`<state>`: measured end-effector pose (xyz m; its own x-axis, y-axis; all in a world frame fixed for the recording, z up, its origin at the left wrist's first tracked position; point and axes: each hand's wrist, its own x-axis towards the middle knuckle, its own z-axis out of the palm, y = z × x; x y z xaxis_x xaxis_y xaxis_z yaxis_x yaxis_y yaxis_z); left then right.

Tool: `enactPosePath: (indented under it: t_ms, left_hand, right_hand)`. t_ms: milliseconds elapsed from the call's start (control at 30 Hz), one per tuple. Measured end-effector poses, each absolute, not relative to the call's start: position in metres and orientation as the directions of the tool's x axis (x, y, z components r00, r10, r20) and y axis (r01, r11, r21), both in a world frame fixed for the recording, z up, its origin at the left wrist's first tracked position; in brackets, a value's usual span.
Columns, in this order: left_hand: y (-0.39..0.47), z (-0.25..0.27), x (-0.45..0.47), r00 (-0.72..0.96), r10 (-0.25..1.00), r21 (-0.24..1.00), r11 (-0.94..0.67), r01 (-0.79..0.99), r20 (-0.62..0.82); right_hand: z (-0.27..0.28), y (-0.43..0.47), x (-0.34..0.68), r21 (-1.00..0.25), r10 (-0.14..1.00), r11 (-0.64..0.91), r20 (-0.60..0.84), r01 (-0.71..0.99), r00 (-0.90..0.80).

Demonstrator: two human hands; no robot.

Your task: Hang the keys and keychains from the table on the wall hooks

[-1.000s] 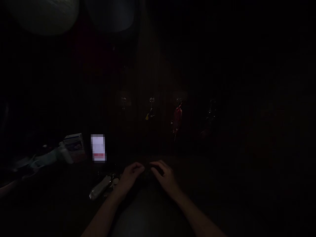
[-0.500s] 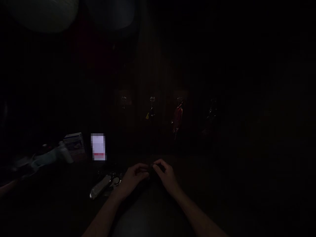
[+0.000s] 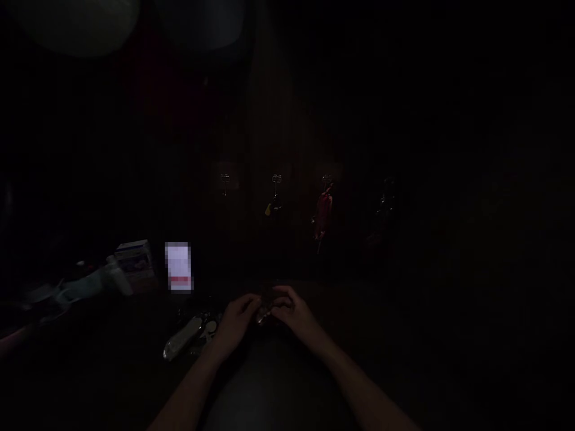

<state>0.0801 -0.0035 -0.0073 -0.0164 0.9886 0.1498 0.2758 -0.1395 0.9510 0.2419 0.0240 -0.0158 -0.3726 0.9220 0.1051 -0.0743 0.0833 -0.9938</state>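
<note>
The scene is very dark. My left hand [image 3: 236,323] and my right hand [image 3: 294,314] meet fingertip to fingertip over a dark surface. Both pinch a small dark object [image 3: 266,306] between them; a faint glint shows on it, and I cannot tell what it is. A silvery elongated item [image 3: 182,339] with small round pieces beside it lies just left of my left hand.
A lit, blurred phone screen [image 3: 178,267] stands at the left, next to a small box [image 3: 133,258] and pale clutter [image 3: 76,287]. On the wall behind, a row of hooks carries a red hanging item [image 3: 323,215] and a yellow-tagged one [image 3: 272,203].
My hands have drawn together from slightly apart and now close on the small object between the fingertips. Nothing else has moved.
</note>
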Motion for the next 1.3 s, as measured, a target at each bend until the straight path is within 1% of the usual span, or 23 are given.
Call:
enactPosePath:
  t_ms: [100, 200, 267, 333, 500, 600, 833, 1000, 1167, 1300]
  left_hand:
    - [-0.004, -0.003, 0.08, -0.028, 0.995, 0.975, -0.088, 0.203, 0.096]
    - [-0.007, 0.003, 0.082, -0.033, 0.997, 0.983, -0.068, 0.169, 0.075]
    - [-0.008, 0.005, 0.082, -0.054, 0.996, 0.984, -0.062, 0.165, 0.072]
    - [-0.008, 0.004, 0.082, -0.073, 0.996, 0.987, -0.047, 0.151, 0.059]
    - [-0.007, -0.002, 0.083, -0.065, 0.997, 0.988, -0.022, 0.15, 0.032]
    - [-0.007, -0.003, 0.085, -0.049, 0.997, 0.983, -0.043, 0.179, 0.053]
    - [-0.009, -0.004, 0.087, 0.002, 0.996, 0.974, -0.084, 0.213, 0.085]
    - [-0.01, -0.004, 0.09, -0.026, 0.995, 0.965, -0.091, 0.245, 0.101]
    - [-0.008, -0.008, 0.089, -0.071, 0.992, 0.983, -0.097, 0.155, 0.109]
    - [-0.005, -0.011, 0.086, -0.079, 0.99, 0.988, -0.105, 0.117, 0.114]
  right_hand:
    - [-0.013, 0.024, 0.243, -0.993, 0.928, 0.112, 0.122, -0.048, -0.352]
    - [-0.009, 0.022, 0.245, -0.966, 0.928, 0.252, 0.223, 0.059, -0.298]
    - [-0.007, 0.021, 0.246, -0.917, 0.909, 0.37, 0.325, 0.15, -0.26]
    - [-0.006, 0.021, 0.246, -0.863, 0.882, 0.457, 0.408, 0.215, -0.237]
    - [-0.012, 0.019, 0.242, -0.76, 0.815, 0.579, 0.529, 0.295, -0.235]
    - [-0.017, 0.02, 0.24, -0.73, 0.801, 0.598, 0.55, 0.331, -0.236]
    - [-0.021, 0.022, 0.239, -0.739, 0.81, 0.586, 0.551, 0.333, -0.203]
    - [-0.022, 0.023, 0.239, -0.714, 0.811, 0.578, 0.557, 0.396, -0.18]
    - [-0.019, 0.023, 0.242, -0.69, 0.797, 0.595, 0.572, 0.412, -0.195]
    - [-0.011, 0.02, 0.245, -0.726, 0.805, 0.589, 0.561, 0.355, -0.19]
